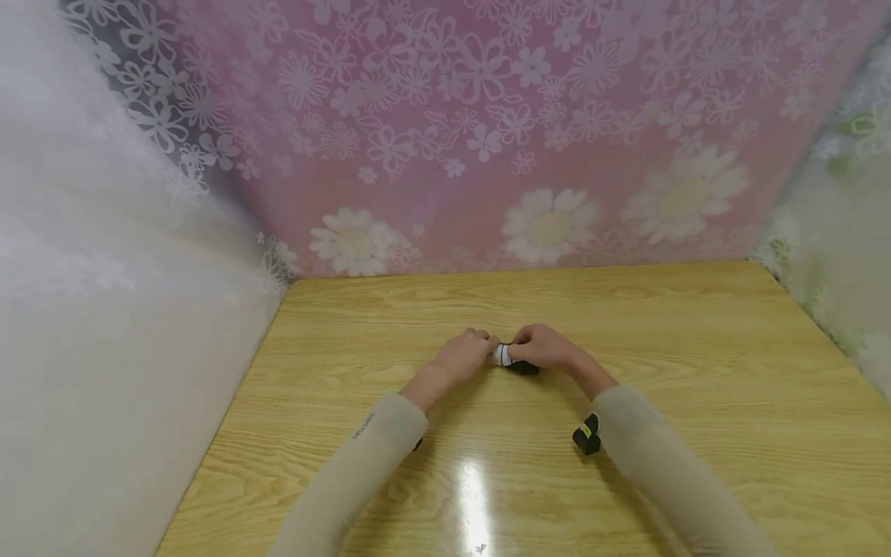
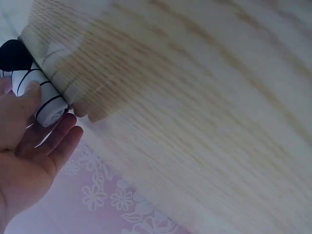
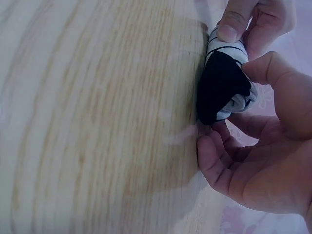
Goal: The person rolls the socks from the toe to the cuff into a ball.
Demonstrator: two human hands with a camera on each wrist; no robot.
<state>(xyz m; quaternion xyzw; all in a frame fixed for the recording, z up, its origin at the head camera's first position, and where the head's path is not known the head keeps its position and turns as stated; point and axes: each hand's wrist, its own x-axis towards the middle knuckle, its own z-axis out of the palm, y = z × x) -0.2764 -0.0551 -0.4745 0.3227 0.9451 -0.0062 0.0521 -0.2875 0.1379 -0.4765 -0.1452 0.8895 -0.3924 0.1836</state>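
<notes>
Sleeves in beige come in from the bottom of the head view; a black wrist camera is strapped under the right forearm. Both hands meet mid-surface on a small rolled sock bundle, white with thin black stripes at one end, black at the other. It lies on the wooden surface, roughly centred, well away from the edges.

Left hand: thumb pressing the striped white end, fingers fairly straight beneath it, so a light pinch on the bundle rather than a full wrap. Right hand: fingers curled round the black end of the bundle, thumb on top. A left-hand fingertip presses the striped part from above in that view. So both hands are grasping the bundle; neither is released or empty.

Step in hand looks like rolling or tucking the sock tight. To do it well, my judgement: keep the roll pressed against the surface so it can't unwind, hold the black end firm with the right hand while the left works the striped end, and keep the layers aligned. Risk is the roll springing loose if either pinch slackens.

Behind: pink floral backdrop, white sheet at left.
</notes>
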